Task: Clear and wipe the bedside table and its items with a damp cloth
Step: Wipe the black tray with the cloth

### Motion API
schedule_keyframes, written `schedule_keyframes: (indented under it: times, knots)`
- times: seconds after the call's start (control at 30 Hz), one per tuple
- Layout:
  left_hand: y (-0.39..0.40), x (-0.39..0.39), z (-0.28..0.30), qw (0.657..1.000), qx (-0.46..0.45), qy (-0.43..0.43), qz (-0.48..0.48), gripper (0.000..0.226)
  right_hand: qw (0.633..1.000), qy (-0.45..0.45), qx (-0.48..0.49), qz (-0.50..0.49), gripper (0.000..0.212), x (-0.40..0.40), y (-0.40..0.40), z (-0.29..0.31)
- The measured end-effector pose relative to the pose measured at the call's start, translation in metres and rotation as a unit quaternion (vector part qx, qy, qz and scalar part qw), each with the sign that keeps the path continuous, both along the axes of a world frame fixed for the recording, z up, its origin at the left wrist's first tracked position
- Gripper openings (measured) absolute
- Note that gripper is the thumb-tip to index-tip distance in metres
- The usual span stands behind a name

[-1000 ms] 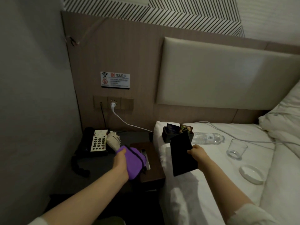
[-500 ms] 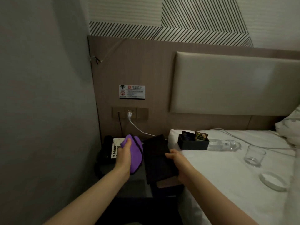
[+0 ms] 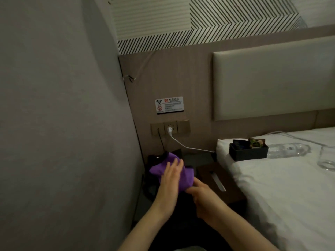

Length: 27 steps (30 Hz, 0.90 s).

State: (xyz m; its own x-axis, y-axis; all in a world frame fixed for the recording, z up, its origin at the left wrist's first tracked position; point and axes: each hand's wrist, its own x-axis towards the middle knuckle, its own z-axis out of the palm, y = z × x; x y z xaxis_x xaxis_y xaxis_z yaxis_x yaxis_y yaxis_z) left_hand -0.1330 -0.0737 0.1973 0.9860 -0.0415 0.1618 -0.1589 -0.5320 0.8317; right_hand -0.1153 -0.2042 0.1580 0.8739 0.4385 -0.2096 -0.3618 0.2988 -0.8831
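Note:
My left hand (image 3: 170, 180) lies flat, fingers stretched, pressing the purple cloth (image 3: 160, 171) against a flat black folder (image 3: 189, 167). Only the folder's dark edge shows beside the cloth; the rest is hidden by hands and shadow. My right hand (image 3: 204, 198) is curled around the folder's near end, just below the cloth. Both hands hover over the dark bedside table (image 3: 199, 159), squeezed between the wall and the bed.
A brown tissue box (image 3: 215, 176) stands on the table's right side. On the bed lie a black tray (image 3: 248, 153) of sachets, a water bottle (image 3: 286, 150) and a glass (image 3: 327, 160). A white cable (image 3: 183, 145) runs from the wall socket. The grey wall is close on the left.
My right hand brought the black folder from over the bed to the left, above the table. The left hand moved the cloth onto it. The view has swung left.

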Motion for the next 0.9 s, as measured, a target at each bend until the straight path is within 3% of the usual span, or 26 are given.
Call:
schedule_keyframes:
  times: [0.07,0.13,0.2,0.37,0.5,0.63,0.7,0.83,0.9]
  knots:
    - [-0.005,-0.002,-0.010,0.981,0.174,-0.091,-0.001,0.047,0.999,-0.029,0.002,0.017,0.049,-0.011,0.004,-0.003]
    - [0.002,-0.010,-0.014,0.960,0.249,-0.127,-0.005,0.049,0.998,-0.046,0.015,0.039,0.050,-0.022,0.006,-0.004]
    - [0.007,-0.002,-0.010,0.939,0.300,-0.160,0.053,0.052,0.998,-0.030,0.023,0.041,0.055,-0.028,0.005,-0.006]
    - [0.013,0.021,0.008,0.945,0.297,-0.092,0.104,0.052,0.997,-0.023,0.038,0.059,0.052,-0.034,0.001,-0.010]
    - [0.015,0.019,0.005,0.953,0.295,-0.060,0.043,0.050,0.998,-0.025,0.045,0.025,0.048,-0.029,-0.006,-0.004]
    - [0.003,-0.008,-0.011,0.971,0.234,-0.013,-0.053,0.051,0.998,-0.029,0.048,-0.027,0.060,-0.012,-0.020,0.009]
    - [-0.006,-0.024,-0.019,0.972,0.219,-0.021,-0.086,0.052,0.997,-0.024,0.044,-0.055,0.073,-0.005,-0.026,0.012]
    - [-0.011,-0.032,-0.020,0.969,0.213,-0.038,-0.121,0.051,0.995,0.001,0.053,-0.090,0.060,0.001,-0.032,0.017]
    - [-0.011,-0.023,-0.016,0.965,0.231,-0.053,-0.108,0.052,0.994,0.022,0.057,-0.089,0.069,-0.003,-0.032,0.016]
